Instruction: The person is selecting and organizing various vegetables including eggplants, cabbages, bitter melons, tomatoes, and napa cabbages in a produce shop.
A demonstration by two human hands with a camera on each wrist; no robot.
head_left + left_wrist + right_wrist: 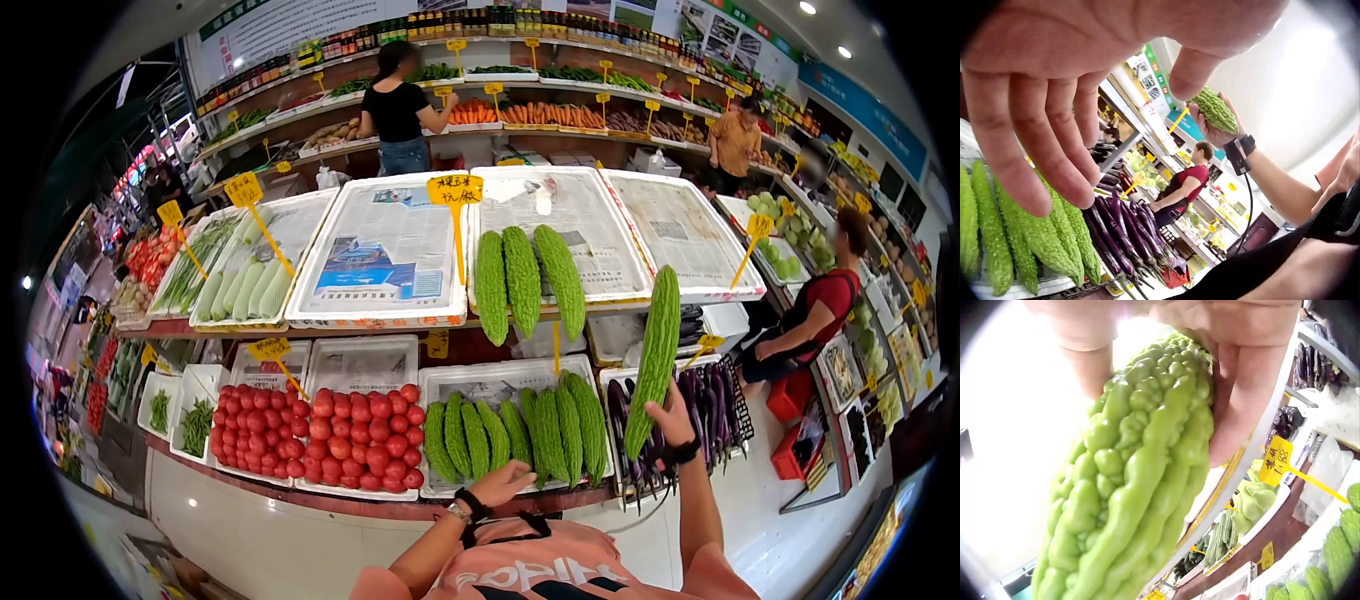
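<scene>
The right grip [676, 416], thumb and fingers on opposite sides, clasps one raised bitter melon [656, 345] near its lower end, nearly upright before the eggplants [716, 402] in the head view. The left grip [500, 484] is relaxed and holds nothing, its fingers slightly bent beside the row of bitter melons [516, 432]; whether they touch it cannot be told

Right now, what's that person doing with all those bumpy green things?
The person is holding one bitter melon up in their right hand, with fingers curled around it. Their left hand holds nothing and is near the row of bitter melons in the lower tray. Three more lie in an upper tray, sticking out over its front edge.
</scene>
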